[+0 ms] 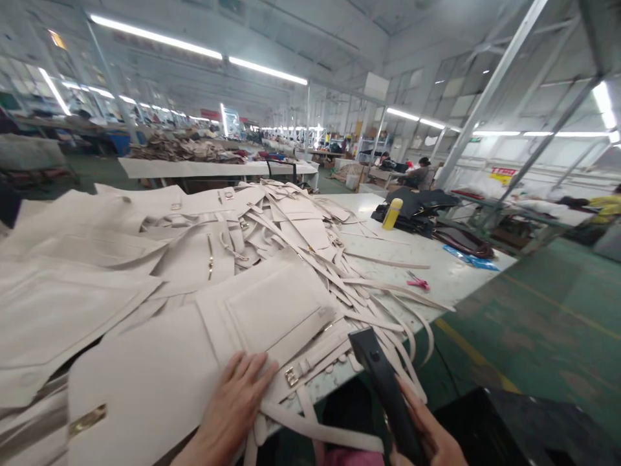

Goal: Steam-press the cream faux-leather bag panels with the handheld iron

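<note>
My left hand [236, 404] lies flat, fingers stretched out, on a cream leather bag panel [272, 310] at the near edge of the white work table [436, 272]. A strap with a gold buckle [292, 376] runs just right of its fingertips. My right hand [427, 433] is wrapped round a black handheld tool [383, 382] that points up toward the table edge. A large heap of cream panels and straps [204, 246] covers the table in front of me.
A yellow bottle [392, 213] and dark bags [422, 207] sit at the table's far right, a pink clipper [418, 282] among loose straps. A dark bin [509, 427] stands low right on the green floor. Other tables and seated people fill the background.
</note>
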The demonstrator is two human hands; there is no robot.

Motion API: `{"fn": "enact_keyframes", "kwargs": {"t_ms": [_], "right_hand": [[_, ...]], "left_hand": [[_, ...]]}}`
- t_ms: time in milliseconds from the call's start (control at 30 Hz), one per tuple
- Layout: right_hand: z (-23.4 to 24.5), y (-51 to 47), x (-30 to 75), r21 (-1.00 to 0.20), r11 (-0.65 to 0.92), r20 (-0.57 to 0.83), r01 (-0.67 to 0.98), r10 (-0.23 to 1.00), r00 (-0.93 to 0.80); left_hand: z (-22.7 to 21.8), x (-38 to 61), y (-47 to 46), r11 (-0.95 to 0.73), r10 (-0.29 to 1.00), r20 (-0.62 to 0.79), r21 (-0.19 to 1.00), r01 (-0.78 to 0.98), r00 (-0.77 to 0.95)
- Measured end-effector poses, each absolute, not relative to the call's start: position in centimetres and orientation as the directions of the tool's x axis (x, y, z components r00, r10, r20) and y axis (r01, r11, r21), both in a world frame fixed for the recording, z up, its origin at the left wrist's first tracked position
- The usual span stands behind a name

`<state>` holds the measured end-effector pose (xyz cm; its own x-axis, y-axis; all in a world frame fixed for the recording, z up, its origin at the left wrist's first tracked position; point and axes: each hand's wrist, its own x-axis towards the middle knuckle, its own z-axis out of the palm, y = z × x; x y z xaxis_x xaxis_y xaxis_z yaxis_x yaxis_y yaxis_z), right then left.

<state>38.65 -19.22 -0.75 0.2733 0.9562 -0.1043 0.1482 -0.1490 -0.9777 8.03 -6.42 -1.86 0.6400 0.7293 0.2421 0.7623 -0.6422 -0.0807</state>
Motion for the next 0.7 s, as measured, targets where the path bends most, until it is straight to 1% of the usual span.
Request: {"fn": "enact_keyframes", "kwargs": {"t_ms": [100, 167, 200, 333, 433, 500, 600, 700], "right_hand": [[0.5, -18.1, 38.2, -0.957, -0.176, -0.118, 0.23, 0.963, 0.244], [1.5, -17.1, 37.9, -0.956, -0.18, -0.125, 0.232, 0.964, 0.234], [2.0, -16.6, 37.7, -0.963, -0.176, -0.131, 0.202, 0.966, 0.222], [3.5, -14.5, 37.1, -0.981, -0.188, -0.185, 0.054, 0.98, 0.069], [4.1, -12.4, 36.4, -0.968, -0.248, -0.248, 0.036, 0.969, -0.005], [4.0, -10.5, 36.1, -0.96, -0.274, -0.277, 0.05, 0.96, -0.049], [3.5, -7.1, 35.8, -0.957, -0.282, -0.29, 0.074, 0.946, -0.145], [3.3, -3.2, 35.3, -0.957, -0.268, -0.285, 0.109, 0.939, -0.193]], "left_hand": [[-4.0, 6.8, -7.0, -0.639, 0.662, 0.463, -0.062, 0.766, 0.59], [-4.1, 6.3, -7.3, -0.617, 0.646, 0.545, -0.042, 0.786, 0.535], [-3.9, 6.1, -7.4, -0.6, 0.648, 0.558, -0.045, 0.799, 0.518], [-2.9, 5.0, -7.7, -0.549, 0.689, 0.508, -0.1, 0.83, 0.517], [-2.3, 3.8, -7.6, -0.553, 0.72, 0.451, -0.087, 0.829, 0.528], [-1.9, 3.1, -7.5, -0.555, 0.742, 0.427, -0.041, 0.831, 0.517], [-1.2, 2.5, -7.2, -0.549, 0.787, 0.382, 0.076, 0.832, 0.484], [-0.4, 1.9, -6.8, -0.575, 0.813, 0.253, 0.201, 0.793, 0.525]]}}
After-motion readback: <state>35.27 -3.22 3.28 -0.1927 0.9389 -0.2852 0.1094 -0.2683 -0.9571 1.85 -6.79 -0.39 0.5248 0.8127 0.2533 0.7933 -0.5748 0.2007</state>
